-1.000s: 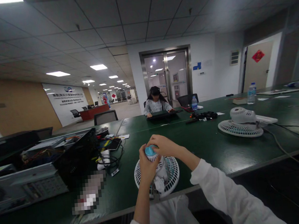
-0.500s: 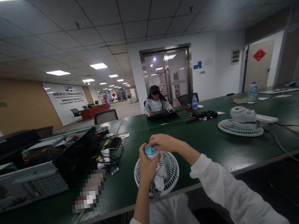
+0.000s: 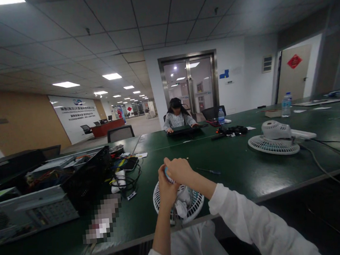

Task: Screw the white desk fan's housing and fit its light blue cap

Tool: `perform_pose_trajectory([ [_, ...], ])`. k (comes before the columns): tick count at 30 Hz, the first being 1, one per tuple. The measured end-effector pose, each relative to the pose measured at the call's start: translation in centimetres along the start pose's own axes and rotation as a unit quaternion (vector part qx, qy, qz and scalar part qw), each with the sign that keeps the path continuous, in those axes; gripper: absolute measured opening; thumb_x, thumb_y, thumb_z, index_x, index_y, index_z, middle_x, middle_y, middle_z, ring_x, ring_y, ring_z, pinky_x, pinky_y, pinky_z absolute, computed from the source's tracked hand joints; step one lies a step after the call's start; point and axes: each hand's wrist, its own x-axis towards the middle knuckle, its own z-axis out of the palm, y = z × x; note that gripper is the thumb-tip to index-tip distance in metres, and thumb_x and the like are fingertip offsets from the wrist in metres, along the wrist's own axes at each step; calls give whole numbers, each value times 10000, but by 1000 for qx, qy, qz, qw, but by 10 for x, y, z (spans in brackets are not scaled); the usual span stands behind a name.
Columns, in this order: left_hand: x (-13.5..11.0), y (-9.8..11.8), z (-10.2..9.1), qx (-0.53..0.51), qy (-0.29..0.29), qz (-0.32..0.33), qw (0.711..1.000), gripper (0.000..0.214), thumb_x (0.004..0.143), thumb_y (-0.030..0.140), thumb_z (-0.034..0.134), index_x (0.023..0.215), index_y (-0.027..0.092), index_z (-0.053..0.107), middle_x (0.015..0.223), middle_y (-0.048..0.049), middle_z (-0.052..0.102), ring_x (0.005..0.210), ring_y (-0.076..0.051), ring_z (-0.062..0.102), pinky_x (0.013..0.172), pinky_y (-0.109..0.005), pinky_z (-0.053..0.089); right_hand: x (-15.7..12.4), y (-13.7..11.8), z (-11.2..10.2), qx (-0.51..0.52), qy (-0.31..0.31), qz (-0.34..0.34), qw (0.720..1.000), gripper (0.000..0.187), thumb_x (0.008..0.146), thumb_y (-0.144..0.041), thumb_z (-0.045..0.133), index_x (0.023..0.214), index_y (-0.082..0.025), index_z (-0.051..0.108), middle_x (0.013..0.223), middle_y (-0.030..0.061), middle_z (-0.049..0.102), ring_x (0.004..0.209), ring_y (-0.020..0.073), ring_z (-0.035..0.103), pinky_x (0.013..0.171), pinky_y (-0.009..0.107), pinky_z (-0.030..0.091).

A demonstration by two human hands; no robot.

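A white fan [image 3: 197, 199] lies face down at the near edge of the table, its round grille against the top. My left hand [image 3: 166, 189] is wrapped round the fan's white rear housing, fingers closed. Over the top of the housing, my right hand [image 3: 181, 171] curls its fingers on a light-blue cap [image 3: 167, 173]. Only a sliver of the cap shows between both hands. Crumpled white material [image 3: 181, 209] is on the near side of the fan. A thin screwdriver [image 3: 210, 171] rests on the table beyond my right wrist.
An opened computer case [image 3: 50, 207] stands at left, with cables [image 3: 129, 178] beside it. A second white fan [image 3: 274, 144] lies face down at right, its cord trailing off the table. Across the table [image 3: 236, 177] sits a person [image 3: 177, 119]; a water bottle [image 3: 221, 116] stands nearby.
My right hand has turned and shifted over the cap, covering most of it. My right forearm moved left and down, uncovering the screwdriver. My left hand stays on the housing.
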Motion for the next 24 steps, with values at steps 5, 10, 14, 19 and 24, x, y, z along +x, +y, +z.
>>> perform_pose_trajectory([
  [5,1,-2,0,20,3,2,1000,597,633,248,680,1164,176,417,1191,-102,513,1132,-248,485,1002,-422,347,0,21,-8,73,-23,-68,995,266,888,-223,422,1044,-206,637,945,63,695,878,183,644,721,251,439],
  [10,0,-4,1,27,11,-3,1000,603,637,300,697,1162,192,421,1187,-100,516,1128,-256,495,977,-431,373,3,42,-21,112,-69,-155,979,285,798,-162,593,1069,-195,674,991,74,645,898,169,603,791,246,413],
  [14,-1,-3,1,26,7,-6,1000,593,644,288,692,1163,191,420,1181,-99,519,1111,-247,505,968,-422,383,5,42,-21,109,-56,-169,978,233,786,-211,635,1010,-179,692,1096,88,593,986,184,577,831,258,412],
  [19,0,-2,1,21,16,2,1000,581,618,256,705,1132,198,440,1149,-83,536,1084,-237,516,963,-412,385,5,28,-19,40,-45,-115,992,187,828,-273,564,953,-184,671,1021,74,649,951,200,606,759,263,439],
  [24,0,1,1,17,6,-11,1000,606,598,200,680,1147,188,424,1182,-93,531,1115,-244,498,986,-411,357,5,6,-6,-2,-17,0,1000,233,848,-256,481,1042,-172,579,950,119,681,883,239,654,701,307,469],
])
